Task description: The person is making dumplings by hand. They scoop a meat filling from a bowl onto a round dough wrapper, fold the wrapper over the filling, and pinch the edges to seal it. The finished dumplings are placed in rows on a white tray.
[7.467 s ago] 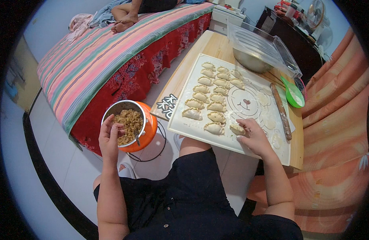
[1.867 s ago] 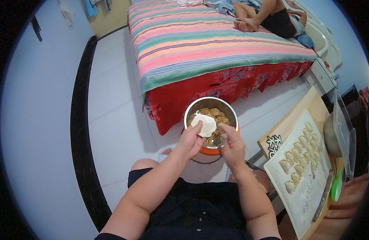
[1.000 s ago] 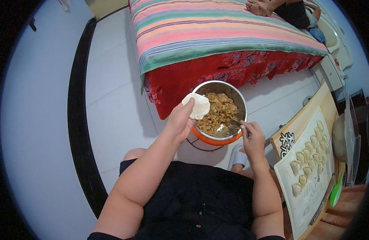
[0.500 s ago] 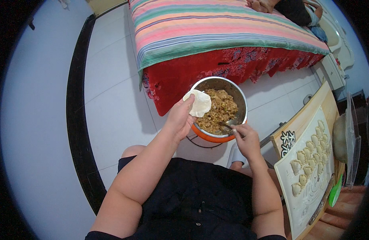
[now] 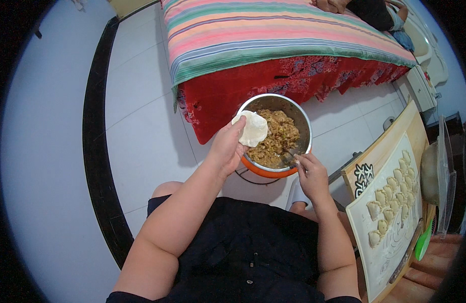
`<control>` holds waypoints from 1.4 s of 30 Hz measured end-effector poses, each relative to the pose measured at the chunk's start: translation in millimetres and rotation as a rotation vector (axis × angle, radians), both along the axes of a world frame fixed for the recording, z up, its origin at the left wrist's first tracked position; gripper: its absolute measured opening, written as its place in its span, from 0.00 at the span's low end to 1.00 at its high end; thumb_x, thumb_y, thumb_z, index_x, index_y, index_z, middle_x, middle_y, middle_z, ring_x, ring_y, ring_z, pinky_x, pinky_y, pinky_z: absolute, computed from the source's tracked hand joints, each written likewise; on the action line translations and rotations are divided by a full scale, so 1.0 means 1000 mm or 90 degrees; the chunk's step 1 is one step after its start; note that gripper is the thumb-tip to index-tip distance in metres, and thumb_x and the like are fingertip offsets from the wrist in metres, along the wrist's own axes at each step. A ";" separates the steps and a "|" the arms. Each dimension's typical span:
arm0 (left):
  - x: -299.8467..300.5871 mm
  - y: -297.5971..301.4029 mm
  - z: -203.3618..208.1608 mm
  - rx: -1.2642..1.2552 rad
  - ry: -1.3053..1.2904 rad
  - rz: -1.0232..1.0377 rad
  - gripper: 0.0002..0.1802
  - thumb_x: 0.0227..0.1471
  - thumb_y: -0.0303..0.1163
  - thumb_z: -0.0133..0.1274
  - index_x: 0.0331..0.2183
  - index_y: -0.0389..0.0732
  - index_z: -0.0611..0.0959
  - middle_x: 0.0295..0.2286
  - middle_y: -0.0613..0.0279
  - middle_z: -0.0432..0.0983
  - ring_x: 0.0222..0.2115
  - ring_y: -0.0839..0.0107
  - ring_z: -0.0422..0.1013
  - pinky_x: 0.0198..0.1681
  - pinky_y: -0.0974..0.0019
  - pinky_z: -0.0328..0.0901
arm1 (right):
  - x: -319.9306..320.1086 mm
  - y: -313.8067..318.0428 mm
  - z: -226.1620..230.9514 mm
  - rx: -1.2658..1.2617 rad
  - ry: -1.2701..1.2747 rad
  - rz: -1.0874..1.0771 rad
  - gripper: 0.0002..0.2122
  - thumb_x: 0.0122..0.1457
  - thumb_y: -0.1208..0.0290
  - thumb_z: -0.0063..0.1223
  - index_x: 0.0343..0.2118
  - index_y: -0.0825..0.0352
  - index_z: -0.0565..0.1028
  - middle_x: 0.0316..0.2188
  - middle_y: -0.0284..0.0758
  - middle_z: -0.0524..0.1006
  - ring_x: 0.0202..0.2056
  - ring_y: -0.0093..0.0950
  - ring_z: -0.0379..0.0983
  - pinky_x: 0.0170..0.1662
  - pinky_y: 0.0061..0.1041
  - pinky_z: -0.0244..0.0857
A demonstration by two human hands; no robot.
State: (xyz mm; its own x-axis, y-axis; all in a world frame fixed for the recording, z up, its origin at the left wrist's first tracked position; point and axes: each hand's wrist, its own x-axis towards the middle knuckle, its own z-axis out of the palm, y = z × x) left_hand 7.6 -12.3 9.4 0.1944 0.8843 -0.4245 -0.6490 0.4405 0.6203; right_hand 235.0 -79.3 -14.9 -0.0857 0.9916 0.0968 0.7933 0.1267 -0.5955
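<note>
My left hand (image 5: 227,149) holds a round white dumpling wrapper (image 5: 254,130) over the left side of a metal bowl (image 5: 307,112), the thumb on top of it. Chopped brownish filling (image 5: 279,130) lies in the bowl, whose silvery rim rests above an orange outer wall. At the bowl's near right rim, my right hand (image 5: 312,175) is closed round the handle of a spoon (image 5: 288,157); its head is down in the filling and partly hidden.
To my right, several folded dumplings (image 5: 389,196) lie in rows on a white mat (image 5: 365,242) over a wooden board (image 5: 414,121). A green-handled tool (image 5: 423,242) is beside it. Ahead stands a bed with a striped cover (image 5: 263,30), and a person lies on it.
The spoon head has sunk deeper into the filling at the bowl's near right side, and my right hand has shifted slightly. My left hand keeps the wrapper in nearly the same place.
</note>
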 end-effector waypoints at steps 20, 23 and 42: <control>0.003 -0.001 0.005 -0.014 -0.040 0.002 0.27 0.62 0.45 0.30 0.49 0.32 0.65 0.45 0.49 0.68 0.46 0.61 0.68 0.50 0.59 0.65 | 0.002 0.000 0.003 -0.066 0.049 0.054 0.09 0.53 0.76 0.50 0.38 0.66 0.77 0.35 0.38 0.75 0.36 0.38 0.72 0.40 0.30 0.66; 0.001 -0.001 0.003 -0.011 -0.036 0.000 0.27 0.62 0.46 0.29 0.49 0.32 0.65 0.46 0.49 0.68 0.46 0.61 0.68 0.50 0.58 0.65 | 0.005 -0.001 0.010 -0.078 0.087 0.008 0.09 0.54 0.75 0.49 0.38 0.65 0.77 0.35 0.38 0.75 0.36 0.38 0.72 0.40 0.30 0.66; 0.000 -0.001 0.007 -0.031 -0.022 0.010 0.28 0.62 0.46 0.28 0.49 0.31 0.64 0.46 0.48 0.67 0.47 0.60 0.67 0.50 0.59 0.65 | -0.004 -0.009 0.008 -0.127 0.070 0.026 0.11 0.57 0.72 0.46 0.40 0.69 0.76 0.37 0.42 0.75 0.39 0.37 0.72 0.43 0.28 0.65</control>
